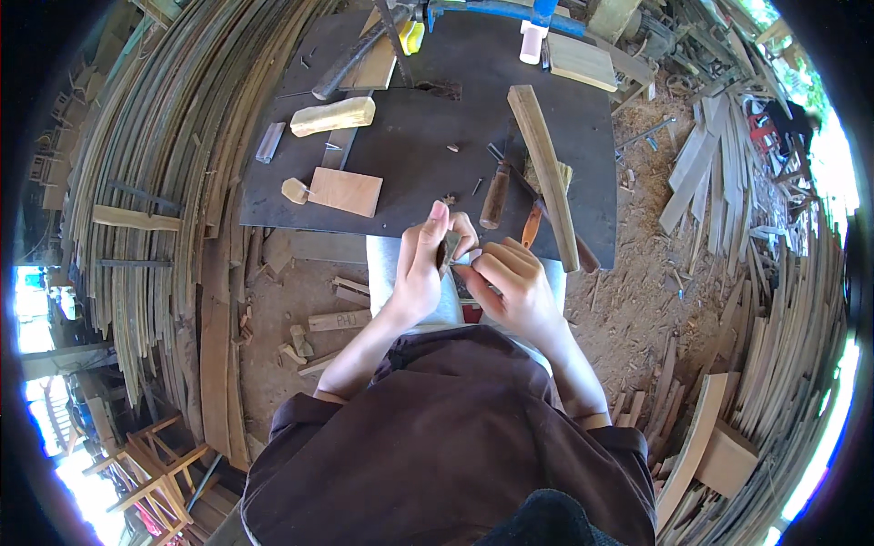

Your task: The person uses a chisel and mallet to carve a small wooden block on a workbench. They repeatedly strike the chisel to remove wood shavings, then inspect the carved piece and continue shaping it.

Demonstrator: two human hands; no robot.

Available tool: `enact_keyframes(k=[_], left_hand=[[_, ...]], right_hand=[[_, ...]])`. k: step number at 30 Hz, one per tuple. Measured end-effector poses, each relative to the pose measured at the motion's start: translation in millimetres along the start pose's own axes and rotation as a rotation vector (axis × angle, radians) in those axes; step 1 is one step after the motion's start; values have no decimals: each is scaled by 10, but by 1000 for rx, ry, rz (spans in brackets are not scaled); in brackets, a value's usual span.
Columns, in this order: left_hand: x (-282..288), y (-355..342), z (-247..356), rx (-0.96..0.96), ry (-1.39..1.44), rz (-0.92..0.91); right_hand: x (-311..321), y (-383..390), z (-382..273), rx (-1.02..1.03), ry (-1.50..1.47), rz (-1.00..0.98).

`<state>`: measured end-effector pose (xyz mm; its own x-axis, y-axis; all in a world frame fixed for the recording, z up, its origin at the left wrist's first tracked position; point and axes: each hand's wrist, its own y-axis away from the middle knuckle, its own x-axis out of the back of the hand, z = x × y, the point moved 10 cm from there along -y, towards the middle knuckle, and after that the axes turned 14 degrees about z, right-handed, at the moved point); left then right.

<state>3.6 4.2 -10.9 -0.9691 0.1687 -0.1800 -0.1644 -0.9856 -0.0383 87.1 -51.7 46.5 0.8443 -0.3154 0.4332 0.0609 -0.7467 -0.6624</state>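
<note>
From my end I see one long stack of timber strips (pixel 177 155) filling the left side, more pieces than I can count, and a second heap of planks (pixel 783 309) on the right. One dark table (pixel 419 146) stands between them, ahead of the wearer. One wooden frame (pixel 159 473) sits at lower left. At lower right I make out one box-like block (pixel 726 458); I cannot tell whether it is hollow or solid.

On the table, one long wooden bar (pixel 546 173) slants along the right side. At left lie one rectangular board (pixel 346 191) and, farther back, one pale shaped block (pixel 333 116). Two bare hands come next: the left hand (pixel 426 259) and the right hand (pixel 512 280), close together at the table's near edge, above the lap. One whitish bottle (pixel 533 44) stands at the far edge; I cannot tell what it contains. One brown-handled tool (pixel 494 196) and one orange-handled tool (pixel 532 226) lie near the bar.

Smallest is the dark piece (pixel 443 257) between the hands: the left fingers are clamped on it, while the right fingertips bunch beside it, and I cannot tell whether they grip anything.
</note>
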Motion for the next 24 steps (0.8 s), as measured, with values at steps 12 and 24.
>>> enact_keyframes(k=[12,24], left_hand=[[10,140,11,15,195,96],[117,173,-237,-5,-23,144]], right_hand=[[-22,136,-86,64,-77,100],[-30,323,361,-259,-31,113]])
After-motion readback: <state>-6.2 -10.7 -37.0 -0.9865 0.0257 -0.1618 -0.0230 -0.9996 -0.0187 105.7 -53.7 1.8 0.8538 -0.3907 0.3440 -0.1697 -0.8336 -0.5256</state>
